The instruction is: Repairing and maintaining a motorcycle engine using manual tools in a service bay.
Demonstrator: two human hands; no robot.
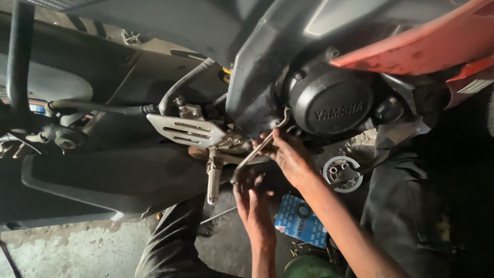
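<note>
A long silver spanner (256, 153) slants from a bolt at the edge of the motorcycle's round black engine cover (329, 100) down to the left. My right hand (292, 156) grips the spanner's shaft just below the bolt. Under the spanner's lower end is my left hand (253, 206), palm up and fingers spread, the fingertips at or just short of the tool. Whether they touch it is unclear. A silver foot peg (213, 178) hangs just left of both hands, below a slotted metal heel plate (185, 129).
Red fairing (427, 41) overhangs at the top right. On the floor under my arms lie a blue packet (301, 220), a round metal part (342, 173) and a green object (311, 267). My dark trouser leg (175, 242) is below; grey concrete floor (67, 247) shows lower left.
</note>
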